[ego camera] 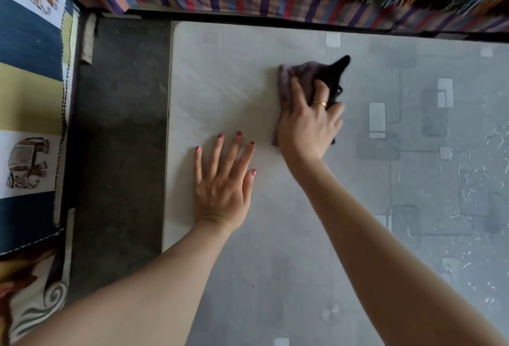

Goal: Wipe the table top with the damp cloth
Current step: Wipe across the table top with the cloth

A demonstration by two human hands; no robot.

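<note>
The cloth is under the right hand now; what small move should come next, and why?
Probably slide the cloth on toward the table's left edge. The right hand presses it flat on the table top, the strip up to that edge lies just beyond it, and the left hand rests flat nearer the person, out of that path.

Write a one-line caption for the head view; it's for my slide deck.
Right hand presses a dark cloth on the grey table top; left hand rests flat.
</note>
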